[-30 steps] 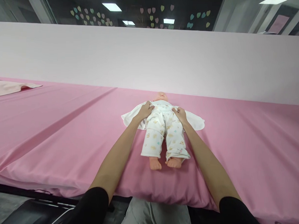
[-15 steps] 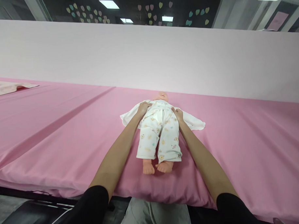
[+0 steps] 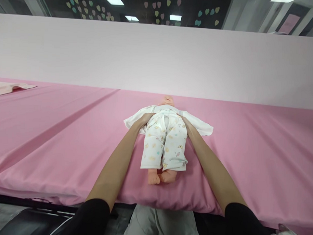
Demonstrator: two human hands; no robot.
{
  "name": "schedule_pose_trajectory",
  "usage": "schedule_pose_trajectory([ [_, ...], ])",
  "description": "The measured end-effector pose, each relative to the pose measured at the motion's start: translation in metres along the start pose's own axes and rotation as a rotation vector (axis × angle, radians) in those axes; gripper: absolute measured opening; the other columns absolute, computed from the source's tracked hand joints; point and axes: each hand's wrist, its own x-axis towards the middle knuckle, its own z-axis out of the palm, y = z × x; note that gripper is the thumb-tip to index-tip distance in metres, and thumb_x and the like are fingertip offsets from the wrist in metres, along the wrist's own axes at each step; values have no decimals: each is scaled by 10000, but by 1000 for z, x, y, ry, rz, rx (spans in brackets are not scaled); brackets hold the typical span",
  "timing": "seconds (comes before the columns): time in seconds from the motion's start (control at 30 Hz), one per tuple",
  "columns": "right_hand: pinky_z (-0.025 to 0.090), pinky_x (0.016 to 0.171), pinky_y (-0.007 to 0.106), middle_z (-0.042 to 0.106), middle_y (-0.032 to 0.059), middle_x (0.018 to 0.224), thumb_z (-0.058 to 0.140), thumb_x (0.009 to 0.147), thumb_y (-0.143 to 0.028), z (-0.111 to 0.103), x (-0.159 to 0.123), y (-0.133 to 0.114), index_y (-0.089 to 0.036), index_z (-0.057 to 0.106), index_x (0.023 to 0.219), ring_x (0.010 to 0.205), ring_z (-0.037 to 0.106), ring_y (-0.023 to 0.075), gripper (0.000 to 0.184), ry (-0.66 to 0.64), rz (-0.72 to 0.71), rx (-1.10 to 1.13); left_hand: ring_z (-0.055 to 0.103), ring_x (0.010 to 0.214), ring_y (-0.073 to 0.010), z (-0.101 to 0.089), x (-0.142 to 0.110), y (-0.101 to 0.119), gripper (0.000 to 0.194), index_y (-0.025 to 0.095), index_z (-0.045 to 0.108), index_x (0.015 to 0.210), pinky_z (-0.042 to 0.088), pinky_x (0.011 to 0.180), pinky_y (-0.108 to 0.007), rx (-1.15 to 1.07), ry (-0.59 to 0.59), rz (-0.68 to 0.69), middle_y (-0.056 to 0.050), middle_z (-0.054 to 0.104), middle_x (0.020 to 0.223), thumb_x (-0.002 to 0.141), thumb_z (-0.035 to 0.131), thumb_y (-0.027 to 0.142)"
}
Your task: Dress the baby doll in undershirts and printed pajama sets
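A baby doll (image 3: 153, 176) lies on its back with its feet towards me, in white trousers (image 3: 152, 148) printed with small coloured figures. Its white top (image 3: 200, 126) has the sleeves spread out to both sides. At the trousers' waist, on the left side, my left hand (image 3: 146, 119) is closed on the cloth. My right hand (image 3: 185, 122) holds the waist on the opposite side. The fingertips of both hands are partly hidden by the cloth. The trouser front bulges between the hands, and both bare feet stick out of the legs.
A pink padded sheet (image 3: 68, 138) covers the table, with folds on the left. Behind it stands a white partition (image 3: 158, 59). A pale cloth (image 3: 11, 87) lies at the far left. A black chair (image 3: 32, 223) is below the table edge.
Both hands have shifted slightly towards me and flattened along the waist sides. The trouser waist has bunched up, and the doll's feet have come closer together.
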Motion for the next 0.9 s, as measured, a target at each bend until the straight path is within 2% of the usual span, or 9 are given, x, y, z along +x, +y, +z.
schedule_pose_trajectory([
  [0.1,488,758,358,663,71,793,428,874,-475,3,-8,-2,-199,596,1058,855,613,248,372,28,68,296,659,791,-234,-1,-2,2,212,151,655,767,507,750,-301,-112,-62,-88,-89,718,774,634,700,311],
  [0.17,492,773,380,673,73,848,426,870,-494,5,-12,-2,-208,588,1105,881,618,260,404,12,83,355,670,780,-229,0,-3,1,209,141,653,796,521,756,-300,-225,-110,-104,-93,719,775,660,688,296],
  [0.27,496,784,402,679,85,886,432,853,-543,5,-14,-1,-199,584,1128,902,621,274,465,-10,91,356,683,748,-231,4,-3,-3,210,136,649,835,542,763,-324,-358,-128,-86,-79,713,727,690,669,288],
  [0.4,507,785,386,686,75,890,492,831,-517,-2,-9,3,-209,585,1114,899,629,271,428,29,40,319,689,749,-249,11,-5,-6,219,133,657,862,553,771,-358,-467,-141,-74,-75,709,698,718,634,296],
  [0.53,509,796,372,694,68,879,552,804,-462,-7,-8,2,-211,591,1089,887,634,265,382,61,1,290,687,779,-253,18,-10,-3,244,131,656,901,547,796,-370,-506,-170,-77,-72,709,715,751,594,312],
  [0.7,499,812,387,697,66,880,548,785,-398,-9,-20,-5,-212,597,1095,882,635,273,365,13,-66,306,681,792,-245,22,-17,5,289,118,632,960,529,836,-373,-530,-174,-54,-75,705,748,788,543,332],
  [0.83,483,819,392,691,67,868,537,762,-354,-9,-25,-3,-202,601,1097,887,623,284,373,-3,-97,353,669,808,-255,24,-19,11,296,121,621,924,519,836,-380,-587,-211,-37,-71,691,727,811,521,376],
  [0.9,479,806,388,683,68,886,496,794,-418,-5,-26,-2,-208,586,1114,894,611,282,393,21,-127,376,658,792,-245,25,-20,14,250,137,611,855,520,811,-368,-637,-199,6,-55,672,685,824,521,368],
])
